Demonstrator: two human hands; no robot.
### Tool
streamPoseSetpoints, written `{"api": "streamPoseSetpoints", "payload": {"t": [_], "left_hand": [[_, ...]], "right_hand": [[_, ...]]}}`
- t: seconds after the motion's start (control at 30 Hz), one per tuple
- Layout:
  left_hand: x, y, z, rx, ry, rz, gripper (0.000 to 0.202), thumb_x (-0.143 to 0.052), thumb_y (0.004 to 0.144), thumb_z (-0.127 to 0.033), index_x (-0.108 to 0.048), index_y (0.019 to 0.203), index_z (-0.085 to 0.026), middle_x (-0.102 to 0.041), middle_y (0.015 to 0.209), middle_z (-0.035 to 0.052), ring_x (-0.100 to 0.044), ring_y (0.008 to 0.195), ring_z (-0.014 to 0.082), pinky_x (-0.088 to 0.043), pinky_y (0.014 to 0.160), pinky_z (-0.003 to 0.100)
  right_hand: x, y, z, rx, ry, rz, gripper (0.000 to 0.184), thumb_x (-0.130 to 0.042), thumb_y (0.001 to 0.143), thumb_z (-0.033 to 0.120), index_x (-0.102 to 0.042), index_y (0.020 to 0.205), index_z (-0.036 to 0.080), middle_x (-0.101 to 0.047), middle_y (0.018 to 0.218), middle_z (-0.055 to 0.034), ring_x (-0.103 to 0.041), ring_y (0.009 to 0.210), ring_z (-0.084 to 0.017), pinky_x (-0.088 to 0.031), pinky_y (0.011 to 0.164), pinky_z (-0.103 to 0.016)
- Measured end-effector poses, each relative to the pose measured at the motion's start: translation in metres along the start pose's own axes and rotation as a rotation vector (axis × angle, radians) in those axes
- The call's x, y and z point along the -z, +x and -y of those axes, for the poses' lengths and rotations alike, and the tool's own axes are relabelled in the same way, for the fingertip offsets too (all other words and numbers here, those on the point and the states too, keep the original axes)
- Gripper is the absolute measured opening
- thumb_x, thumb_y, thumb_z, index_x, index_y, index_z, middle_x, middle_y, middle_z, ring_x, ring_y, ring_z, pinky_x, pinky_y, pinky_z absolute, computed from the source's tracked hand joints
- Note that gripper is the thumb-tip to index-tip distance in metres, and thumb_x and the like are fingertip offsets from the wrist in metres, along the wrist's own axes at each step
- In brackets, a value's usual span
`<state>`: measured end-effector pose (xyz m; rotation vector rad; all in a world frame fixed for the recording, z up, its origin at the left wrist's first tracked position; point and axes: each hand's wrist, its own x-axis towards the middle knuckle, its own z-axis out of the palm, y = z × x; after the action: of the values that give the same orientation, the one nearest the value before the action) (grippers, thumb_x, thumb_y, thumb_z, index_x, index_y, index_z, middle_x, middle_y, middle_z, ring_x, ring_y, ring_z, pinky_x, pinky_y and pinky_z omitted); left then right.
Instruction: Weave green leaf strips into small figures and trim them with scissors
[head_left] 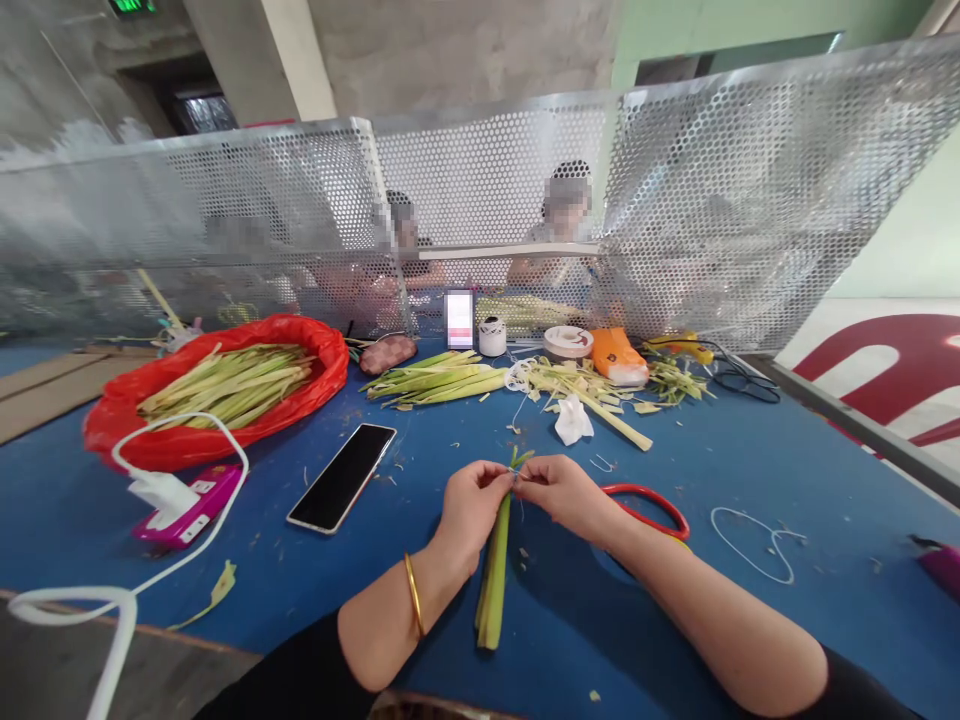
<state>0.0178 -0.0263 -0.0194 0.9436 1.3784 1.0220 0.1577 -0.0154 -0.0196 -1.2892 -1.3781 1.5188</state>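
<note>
A slim bundle of green leaf strips [493,590] lies lengthwise in front of me, its upper end between my hands. My left hand [474,508] is closed, thumb and finger pinched at that end. Fingertips of my right hand [556,487] are pinched too, touching the same spot. A thin pale thread [516,476] shows at the fingertips, with a tail hanging beside the strips; exactly how it passes round them is hidden. Under my right forearm are red-handled scissors [660,508], their blades out of sight.
A red plastic bag [101,425] of leaf strips, a phone [341,480] and a purple power strip [214,500] with a white cable are on the left. Loose strips [442,380], tape [568,342] and an orange tissue pack [616,352] line the perforated metal screen [487,160]. People sit behind it.
</note>
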Motion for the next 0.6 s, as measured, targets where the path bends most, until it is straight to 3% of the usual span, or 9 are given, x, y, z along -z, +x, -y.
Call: {"api": "streamPoseSetpoints", "payload": {"t": [0.07,0.17,0.3,0.43,0.6], "left_hand": [[0.003,-0.001,0.006,-0.141,0.168,-0.04,0.011,-0.066,0.073,-0.015,-0.064,0.083,-0.018,-0.06,0.063,-0.0027,-0.054,0.059,0.0114,-0.039,0.058,0.022],[0.009,-0.002,0.012,-0.339,0.443,-0.013,0.025,-0.061,0.075,-0.016,-0.062,0.099,-0.022,-0.062,0.07,-0.0034,-0.054,0.058,0.012,-0.038,0.058,0.023],[0.015,-0.006,0.01,-0.468,0.648,0.021,0.022,-0.057,0.075,-0.014,-0.067,0.091,-0.024,-0.065,0.089,0.0002,-0.057,0.065,0.0127,-0.041,0.066,0.025],[0.017,-0.007,0.007,-0.553,0.767,0.024,0.021,-0.054,0.075,-0.012,-0.071,0.079,-0.024,-0.067,0.087,0.0018,-0.06,0.08,0.0174,-0.04,0.072,0.026],[0.023,-0.003,0.007,-0.511,0.782,0.03,0.017,-0.055,0.08,-0.019,-0.071,0.077,-0.024,-0.071,0.084,0.0021,-0.062,0.082,0.0198,-0.039,0.072,0.027]], "right_hand": [[0.0,0.0,0.0,-0.045,0.005,0.034,0.021,-0.07,0.062,0.032,-0.056,0.055,0.018,-0.037,0.038,0.01,-0.032,0.038,-0.006,-0.028,0.035,-0.017],[0.0,-0.001,0.001,-0.103,0.041,0.081,0.02,-0.064,0.063,0.037,-0.057,0.061,0.019,-0.039,0.04,0.0098,-0.032,0.037,-0.006,-0.033,0.035,-0.019],[-0.003,-0.001,0.0,-0.115,0.029,0.094,0.017,-0.061,0.063,0.035,-0.055,0.06,0.02,-0.036,0.039,0.0106,-0.031,0.037,-0.006,-0.034,0.036,-0.019],[-0.008,0.002,-0.007,-0.078,-0.081,0.08,0.017,-0.061,0.066,0.032,-0.052,0.056,0.02,-0.035,0.036,0.0105,-0.031,0.035,-0.007,-0.034,0.035,-0.019],[-0.006,0.004,-0.011,0.031,-0.275,0.045,0.025,-0.051,0.08,0.035,-0.056,0.061,0.021,-0.037,0.04,0.0084,-0.037,0.036,-0.01,-0.035,0.039,-0.022]]}}
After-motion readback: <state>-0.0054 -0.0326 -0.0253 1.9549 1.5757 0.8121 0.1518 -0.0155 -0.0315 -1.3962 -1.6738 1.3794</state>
